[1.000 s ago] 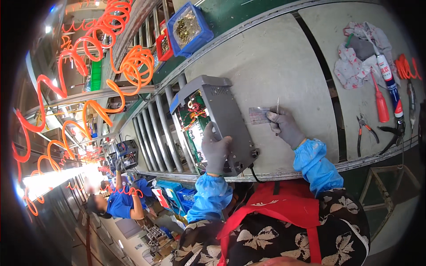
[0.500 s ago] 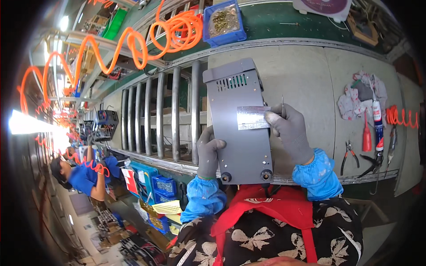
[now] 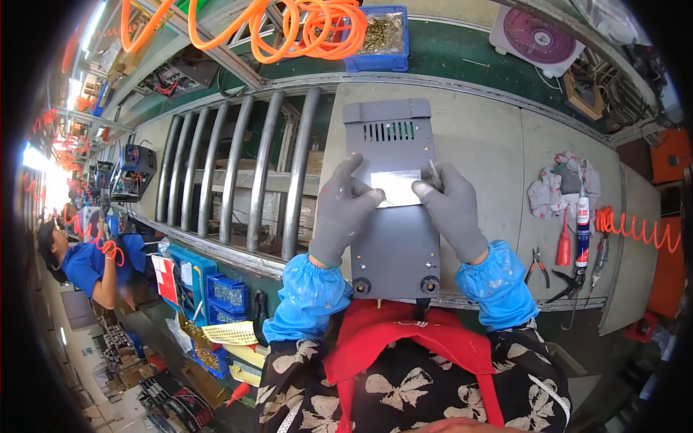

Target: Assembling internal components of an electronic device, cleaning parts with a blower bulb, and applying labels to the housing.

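Head view showed both my gloved hands resting on a grey metal box (image 3: 395,216) that lay flat on the pale workbench (image 3: 491,137), its vented end pointing away from me and two round knobs at the near edge. My left hand (image 3: 345,211) lay spread on the box's left side, fingers open, the fingertips touching the edge of a white label (image 3: 395,186) on the lid. My right hand (image 3: 451,209) pressed on the label's right edge, fingers loosely curled, with a thin tool (image 3: 433,172) pinched between thumb and forefinger. Metal rollers (image 3: 238,173) ran beside the box on my left. To my right, well apart, a crumpled rag (image 3: 559,189), a red-tipped tube (image 3: 582,216) and pliers (image 3: 537,263) lay on the bench. A blue bin of screws (image 3: 381,36) stood beyond the box under orange coiled hose (image 3: 317,29).
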Tool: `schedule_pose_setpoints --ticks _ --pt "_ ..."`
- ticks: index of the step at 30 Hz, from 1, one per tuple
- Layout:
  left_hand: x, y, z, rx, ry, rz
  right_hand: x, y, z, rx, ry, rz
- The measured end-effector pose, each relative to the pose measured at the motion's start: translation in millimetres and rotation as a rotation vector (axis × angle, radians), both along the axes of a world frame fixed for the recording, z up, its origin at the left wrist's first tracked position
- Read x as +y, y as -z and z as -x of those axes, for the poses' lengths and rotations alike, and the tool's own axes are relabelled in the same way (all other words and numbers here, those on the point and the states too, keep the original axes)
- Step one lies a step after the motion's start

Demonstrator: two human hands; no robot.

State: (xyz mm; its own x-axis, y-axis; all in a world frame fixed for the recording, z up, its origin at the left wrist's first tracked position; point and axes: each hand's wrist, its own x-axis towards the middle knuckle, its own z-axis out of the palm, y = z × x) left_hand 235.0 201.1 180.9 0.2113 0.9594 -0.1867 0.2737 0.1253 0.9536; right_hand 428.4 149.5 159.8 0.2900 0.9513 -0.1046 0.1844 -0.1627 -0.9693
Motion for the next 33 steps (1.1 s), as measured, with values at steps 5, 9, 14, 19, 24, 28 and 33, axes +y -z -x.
schedule_pose_setpoints --ticks 5,9,14,19,24,28,33 --pt "8.7 11.3 -1.6 0.183 0.012 -0.094 9.1 0.4 10.7 -0.258 0.041 -0.124" --pt "11.0 13.9 -5.2 0.261 0.001 -0.106 10.6 -4.1 12.3 -0.312 0.003 -0.036" --pt "10.1 12.7 -7.8 0.424 0.019 -0.139 10.2 2.3 13.8 -0.366 0.005 -0.119" --pt "7.5 15.8 -11.0 0.516 0.008 -0.250 10.0 0.7 14.8 -0.385 0.007 -0.099" --pt "-7.6 -3.1 -11.8 0.688 -0.008 -0.320 2.2 5.6 3.4 -0.365 0.168 -0.086" --pt "-38.2 10.4 -8.1 0.980 0.181 -0.783 -28.6 22.3 -39.3 -0.157 0.269 0.057" --pt "-22.0 18.7 -35.2 0.885 0.456 -0.833 -94.5 19.7 -35.5 0.286 -0.125 0.377"
